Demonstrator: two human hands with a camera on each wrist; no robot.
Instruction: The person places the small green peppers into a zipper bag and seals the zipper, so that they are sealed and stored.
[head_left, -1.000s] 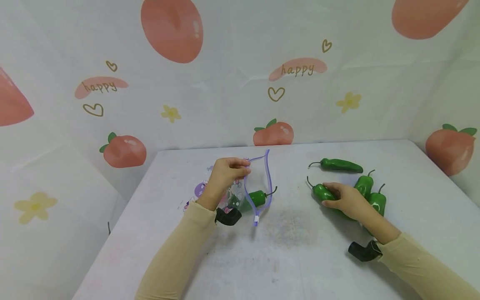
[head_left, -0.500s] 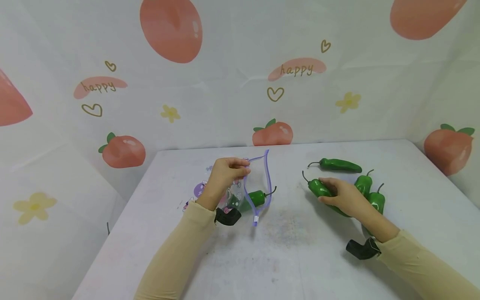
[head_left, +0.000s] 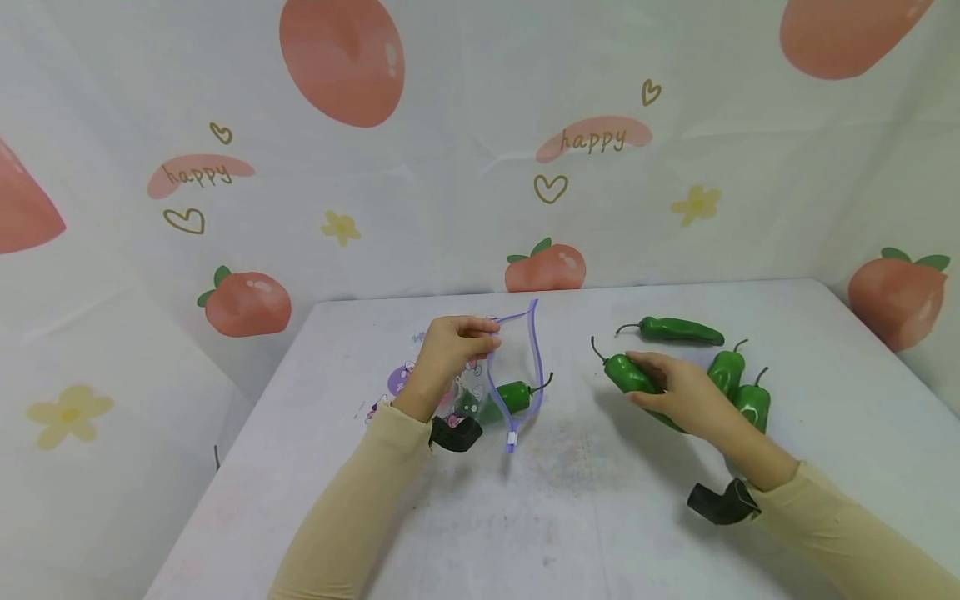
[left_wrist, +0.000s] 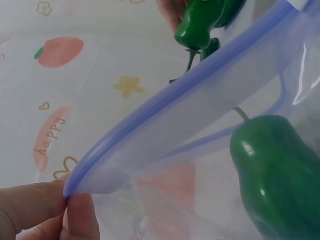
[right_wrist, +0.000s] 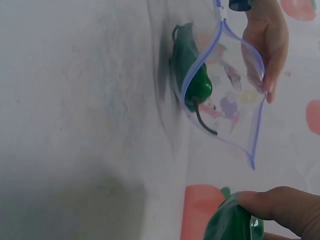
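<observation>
In the head view, my left hand [head_left: 450,346] pinches the purple-edged rim of a clear, printed zip bag [head_left: 537,358], whose mouth gapes to the right. A green chili pepper [head_left: 513,397] lies inside with its stem poking out through the opening; more green shows deeper in the bag. The left wrist view shows thumb and fingers [left_wrist: 82,215] nipping the rim beside that pepper [left_wrist: 272,170]. To the right, my right hand [head_left: 686,396] grips another green pepper [head_left: 628,375] by its sides, stem end pointing left toward the bag.
Two green peppers [head_left: 753,404] lie partly behind my right hand and forearm. A slimmer green chili [head_left: 678,330] lies farther back on the white table [head_left: 585,517]. A printed cloth [head_left: 420,183] hangs behind the table.
My right hand has moved left and slightly up with the green pepper, away from the other peppers. My left hand and the bag have stayed in place.
</observation>
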